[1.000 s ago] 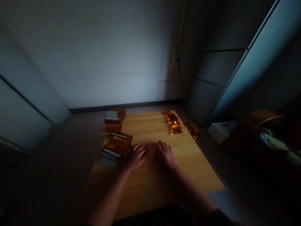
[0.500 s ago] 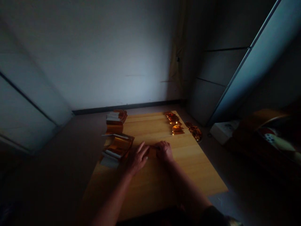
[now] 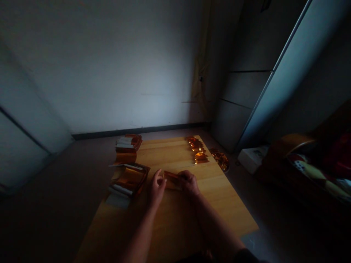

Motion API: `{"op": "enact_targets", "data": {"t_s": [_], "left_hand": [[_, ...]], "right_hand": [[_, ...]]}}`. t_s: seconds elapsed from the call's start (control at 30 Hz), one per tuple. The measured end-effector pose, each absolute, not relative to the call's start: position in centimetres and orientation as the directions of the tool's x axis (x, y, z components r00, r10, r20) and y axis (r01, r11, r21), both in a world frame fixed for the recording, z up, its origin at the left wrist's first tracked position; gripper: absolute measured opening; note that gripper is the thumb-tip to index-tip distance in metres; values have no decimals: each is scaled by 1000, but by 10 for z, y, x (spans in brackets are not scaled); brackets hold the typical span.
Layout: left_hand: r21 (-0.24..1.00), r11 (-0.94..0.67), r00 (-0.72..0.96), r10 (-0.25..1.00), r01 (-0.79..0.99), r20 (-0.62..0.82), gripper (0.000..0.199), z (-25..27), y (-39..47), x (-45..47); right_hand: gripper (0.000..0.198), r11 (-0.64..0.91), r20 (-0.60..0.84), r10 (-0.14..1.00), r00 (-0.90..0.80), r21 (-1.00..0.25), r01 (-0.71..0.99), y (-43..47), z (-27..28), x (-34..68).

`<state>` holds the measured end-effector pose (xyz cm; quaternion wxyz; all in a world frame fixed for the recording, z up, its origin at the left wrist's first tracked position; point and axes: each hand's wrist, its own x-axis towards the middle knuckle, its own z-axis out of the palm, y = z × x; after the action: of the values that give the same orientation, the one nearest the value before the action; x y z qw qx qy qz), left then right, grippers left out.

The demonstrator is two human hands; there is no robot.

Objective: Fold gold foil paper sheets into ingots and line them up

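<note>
Between my hands is a sheet of shiny gold foil paper (image 3: 172, 179), lifted slightly above the wooden table. My right hand (image 3: 189, 182) grips its right end with curled fingers. At the sheet's left edge my left hand (image 3: 157, 186) is curled, thumb and fingers bent toward each other on the paper's edge; shadow blurs the exact contact. Left of my left hand lies a stack of gold foil sheets (image 3: 131, 178) with pale backing. Behind it is another stack (image 3: 128, 143). Folded gold foil pieces (image 3: 201, 157) stand in a row at the far right of the table.
The wooden table (image 3: 216, 197) stands before a pale wall (image 3: 123, 73). On the floor by its right edge is a heap of folded gold foil pieces (image 3: 220, 160). A white box (image 3: 252, 159) and a chair (image 3: 298, 140) with patterned fabric are farther right, near a tall cabinet (image 3: 236, 113).
The foil paper, pressed low and narrow before, is now raised with its face showing. My left hand has gone from spread fingers to curled at its left edge. The view has shifted slightly.
</note>
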<state>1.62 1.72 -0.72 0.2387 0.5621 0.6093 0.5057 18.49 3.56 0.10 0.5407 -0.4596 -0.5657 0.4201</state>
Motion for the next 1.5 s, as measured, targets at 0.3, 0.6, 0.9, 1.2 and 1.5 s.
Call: {"op": "enact_targets", "data": {"t_s": [0.3, 0.6, 0.9, 1.2, 1.5], "left_hand": [[839, -179, -303, 877, 514, 372, 54, -16, 19, 14], [850, -207, -177, 929, 484, 327, 60, -16, 16, 14], [890, -216, -184, 933, 401, 309, 72, -9, 14, 19], [751, -194, -172, 909, 631, 379, 71, -13, 17, 20], [661, -256, -130, 870, 705, 476, 73, -12, 18, 23]], "right_hand": [[15, 130, 124, 990, 74, -987, -90, 33, 10, 187], [18, 179, 175, 981, 83, -983, -34, 32, 12, 187], [27, 270, 266, 962, -56, -961, 68, 41, -12, 192], [38, 452, 453, 867, -208, -539, 711, 36, -7, 181], [20, 497, 393, 847, -358, -348, 795, 30, 1, 180]]}}
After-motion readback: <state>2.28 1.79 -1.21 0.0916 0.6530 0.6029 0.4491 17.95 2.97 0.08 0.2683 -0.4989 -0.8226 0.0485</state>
